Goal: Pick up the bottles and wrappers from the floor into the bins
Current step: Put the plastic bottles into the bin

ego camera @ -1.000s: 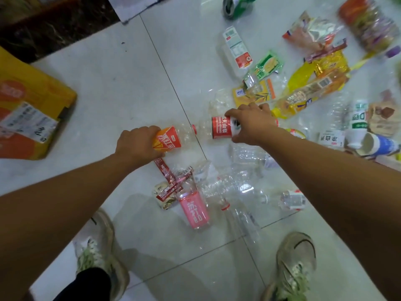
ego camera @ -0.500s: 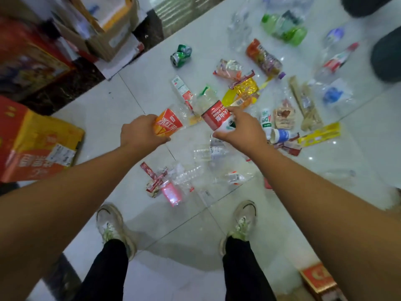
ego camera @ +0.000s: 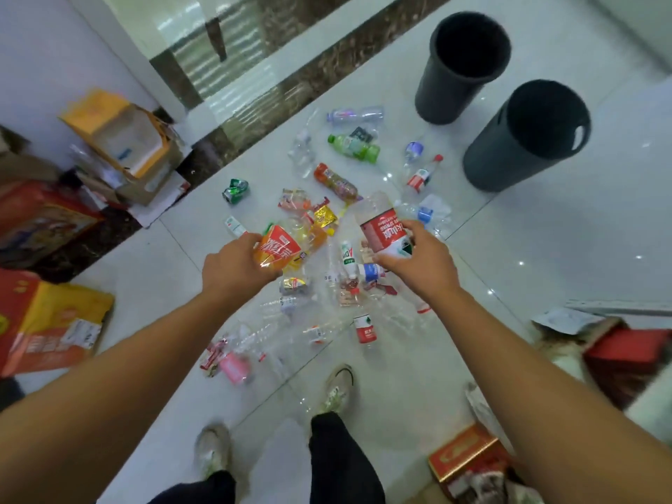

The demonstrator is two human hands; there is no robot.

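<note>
Both bottles have been raised higher above the floor [ego camera: 545,249] than half a second ago, and two dark bins have come into view at the upper right of the frame. An orange-label bottle [ego camera: 278,249] is grasped by the left hand [ego camera: 232,271] near the centre, and a red-label bottle [ego camera: 383,231] is grasped by the right hand [ego camera: 418,263] just to the right of it. Both are held in the air over the litter. Around and below them many bottles and wrappers are scattered, among them a green bottle [ego camera: 354,146] and a crushed can [ego camera: 235,191]. The far bin [ego camera: 454,85] and the near bin [ego camera: 509,154] stand upright and open, well apart from the hands. The step in hand is judged to be the carrying of two bottles. For the next move, they should be brought over a bin mouth and released there.
</note>
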